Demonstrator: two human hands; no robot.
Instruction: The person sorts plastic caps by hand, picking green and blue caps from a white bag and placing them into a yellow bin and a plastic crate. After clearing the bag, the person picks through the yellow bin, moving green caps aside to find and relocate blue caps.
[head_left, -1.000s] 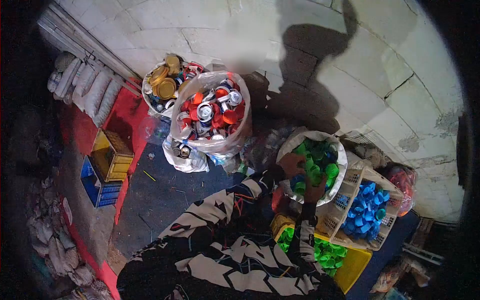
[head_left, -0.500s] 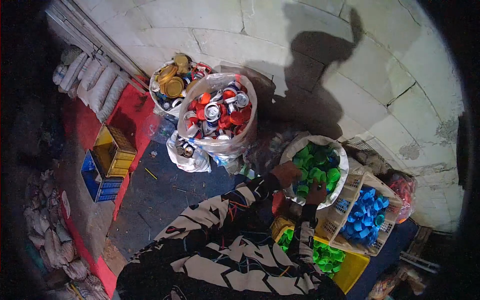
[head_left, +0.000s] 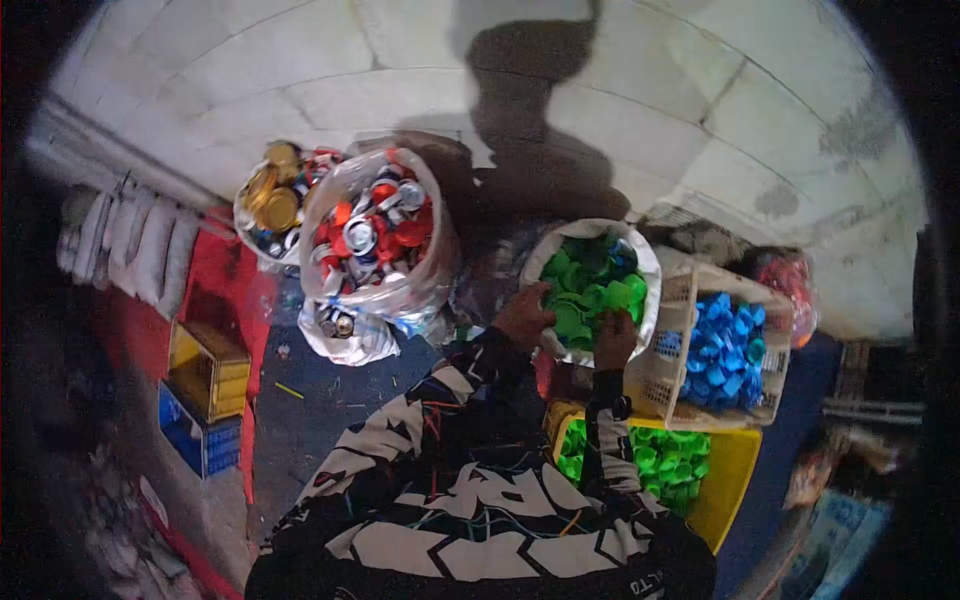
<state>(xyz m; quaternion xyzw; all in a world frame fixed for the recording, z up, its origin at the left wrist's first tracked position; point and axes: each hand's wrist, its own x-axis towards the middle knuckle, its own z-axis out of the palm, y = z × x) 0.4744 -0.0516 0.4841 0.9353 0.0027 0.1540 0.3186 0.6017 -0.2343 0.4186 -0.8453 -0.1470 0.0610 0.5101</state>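
A white sack (head_left: pixel 650 270) with a rolled rim holds many green plastic caps (head_left: pixel 580 280). At the sack's near left rim is my left hand (head_left: pixel 525 315), its fingers curled at the edge of the caps. My right hand (head_left: pixel 615 338) is over the near side of the sack, fingers closed together among the caps. Whatever either hand grips is too small and dark to make out. Below my right forearm, a yellow crate (head_left: pixel 735 480) contains brighter green caps (head_left: pixel 675 465). Right of the sack, a cream-coloured crate (head_left: pixel 682 345) carries blue caps (head_left: pixel 722 350).
Left of the sack stands a clear plastic bag (head_left: pixel 440 250) of red, white and silver lids. Behind it is a bag with gold lids (head_left: pixel 278 208). A small white bag (head_left: pixel 350 350), a yellow crate (head_left: pixel 225 375) and a blue crate (head_left: pixel 220 445) are further left. A block wall (head_left: pixel 680 120) rises behind.
The view has shifted, so the sack and crates sit further left. My left hand has drawn toward the sack's near left rim. My right hand has moved slightly right over the caps.
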